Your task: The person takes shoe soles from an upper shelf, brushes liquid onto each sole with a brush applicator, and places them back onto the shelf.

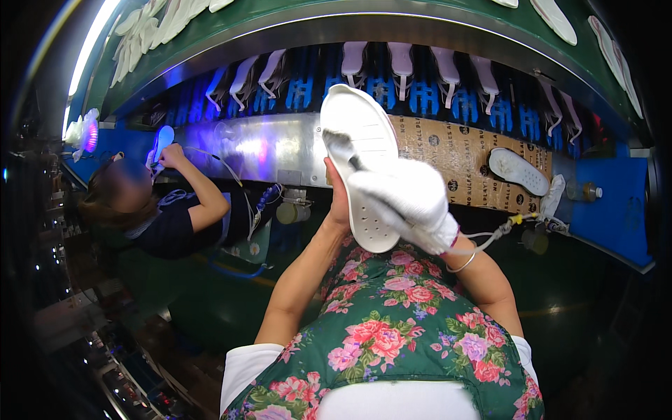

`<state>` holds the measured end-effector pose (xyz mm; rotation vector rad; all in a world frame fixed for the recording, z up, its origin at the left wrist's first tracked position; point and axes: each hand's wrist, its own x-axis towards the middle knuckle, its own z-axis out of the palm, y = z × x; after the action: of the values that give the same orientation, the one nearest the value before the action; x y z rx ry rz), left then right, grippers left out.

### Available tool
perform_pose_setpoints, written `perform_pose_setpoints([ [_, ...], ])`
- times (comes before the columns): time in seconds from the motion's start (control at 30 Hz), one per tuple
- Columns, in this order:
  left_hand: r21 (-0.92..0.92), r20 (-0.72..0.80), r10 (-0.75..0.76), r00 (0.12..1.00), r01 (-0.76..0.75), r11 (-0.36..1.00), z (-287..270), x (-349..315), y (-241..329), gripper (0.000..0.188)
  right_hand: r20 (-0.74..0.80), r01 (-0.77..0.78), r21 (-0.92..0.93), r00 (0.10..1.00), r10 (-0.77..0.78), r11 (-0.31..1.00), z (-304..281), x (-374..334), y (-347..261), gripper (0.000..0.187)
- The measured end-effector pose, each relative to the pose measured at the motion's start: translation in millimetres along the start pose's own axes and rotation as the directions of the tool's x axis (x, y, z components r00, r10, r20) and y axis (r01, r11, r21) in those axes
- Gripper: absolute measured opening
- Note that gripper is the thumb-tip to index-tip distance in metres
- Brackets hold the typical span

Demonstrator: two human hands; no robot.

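Observation:
In front of my chest, a white shoe sole (pixel 364 119) is held up lengthwise, its rimmed inner side toward me. My left hand (pixel 338 199) grips its left edge; most of those fingers are hidden behind it. A white glove covers my right hand (pixel 413 199), which is closed around a brush (pixel 341 149). The brush's greyish bristles lie against or just over the sole's left middle. Motion blurs the brush and glove somewhat. Small holes show in the sole's near end.
Another white sole (pixel 518 171) lies on a printed cardboard sheet (pixel 448 161) beside a metal plate (pixel 259 150). Behind run blue holders (pixel 423 98) with pale strapped shoe parts (pixel 401 63). A hose (pixel 500 229) hangs at right. A co-worker (pixel 182 203) works at left.

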<state>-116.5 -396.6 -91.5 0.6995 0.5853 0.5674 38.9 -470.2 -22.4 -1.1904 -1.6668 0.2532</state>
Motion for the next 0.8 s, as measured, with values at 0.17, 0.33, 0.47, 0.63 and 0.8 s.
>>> perform_pose_setpoints([
  [0.17,-0.161,0.038,0.057,0.998,-0.050,0.986,-19,3,-3,0.104,-0.060,-0.165,0.338,0.979,0.196,0.927,-1,6,4,0.025],
  [0.33,-0.177,0.083,0.048,0.995,-0.033,0.984,-29,10,-2,0.113,-0.020,0.038,0.074,0.999,-0.037,0.997,16,-8,4,0.032],
  [0.47,-0.372,0.169,0.071,0.983,-0.003,0.928,-44,16,3,0.124,0.062,-0.058,0.321,0.997,0.040,0.945,8,-2,-3,0.032],
  [0.63,-0.314,0.288,0.090,0.953,0.006,0.949,-51,27,15,0.121,0.085,0.001,0.077,0.996,-0.008,0.997,24,-9,9,0.036],
  [0.8,-0.514,0.450,0.098,0.888,0.168,0.841,-63,35,13,0.111,0.084,0.028,0.397,0.994,-0.067,0.917,22,-10,-3,0.032],
])
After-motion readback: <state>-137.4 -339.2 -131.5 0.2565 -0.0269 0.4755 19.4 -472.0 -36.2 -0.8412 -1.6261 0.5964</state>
